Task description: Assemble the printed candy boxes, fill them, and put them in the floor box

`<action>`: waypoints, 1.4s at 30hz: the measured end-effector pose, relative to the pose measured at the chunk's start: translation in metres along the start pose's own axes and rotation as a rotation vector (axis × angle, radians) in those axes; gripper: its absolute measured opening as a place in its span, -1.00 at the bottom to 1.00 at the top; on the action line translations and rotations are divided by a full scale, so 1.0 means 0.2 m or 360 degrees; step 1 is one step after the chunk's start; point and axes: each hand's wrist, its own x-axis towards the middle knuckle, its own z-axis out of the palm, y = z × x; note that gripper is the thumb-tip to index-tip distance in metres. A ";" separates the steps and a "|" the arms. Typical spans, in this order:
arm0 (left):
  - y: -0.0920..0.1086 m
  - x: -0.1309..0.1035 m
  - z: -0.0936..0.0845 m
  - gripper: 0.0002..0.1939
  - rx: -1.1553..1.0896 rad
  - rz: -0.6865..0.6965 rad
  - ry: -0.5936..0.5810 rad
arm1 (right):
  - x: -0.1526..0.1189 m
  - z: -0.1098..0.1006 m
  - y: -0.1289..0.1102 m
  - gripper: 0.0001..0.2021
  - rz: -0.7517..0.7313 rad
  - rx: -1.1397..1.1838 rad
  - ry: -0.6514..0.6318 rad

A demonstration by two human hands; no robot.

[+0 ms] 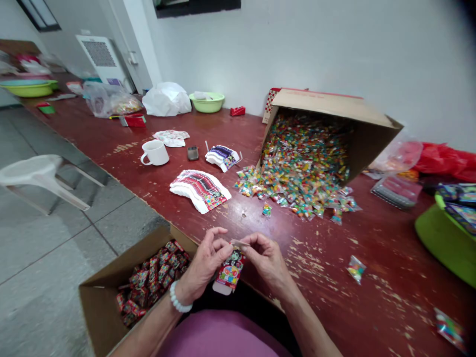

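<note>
A small red printed candy box (pixel 231 271) hangs between my hands, its white bottom flap sticking out. My left hand (pixel 205 262), with a pale bead bracelet on the wrist, pinches the box's upper left edge. On the other side, my right hand (pixel 268 260) grips the upper right corner by a flap between thumb and fingers. Ahead on the table lies a fanned stack of flat red boxes (pixel 201 190). Beyond it is a smaller stack of purple ones (pixel 223 157). Small candy packets (pixel 297 188) spill from a tipped cardboard carton (pixel 334 103).
At my left, an open carton (pixel 92 302) holds many red candy boxes (pixel 152 280). A white mug (pixel 155 152) and a small dark device (pixel 193 152) stand on the worn red table (pixel 260 297). Single packets lie at right, near a green basin (pixel 442 238). A white stool (pixel 40 171) stands left.
</note>
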 end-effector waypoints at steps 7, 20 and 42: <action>-0.02 -0.01 0.04 -0.47 -0.0168 -0.0416 -0.0167 | -0.03 -0.01 -0.04 -0.82 -0.0307 -0.0582 -0.0110; -0.01 0.02 0.07 -0.35 0.0322 -0.0162 -0.0156 | 0.01 0.01 -0.05 -0.76 0.0206 0.0170 -0.0179; -0.05 0.09 0.04 -0.58 -0.0307 -0.0144 0.0073 | 0.22 -0.15 0.02 -0.76 -0.0716 -0.1345 0.0043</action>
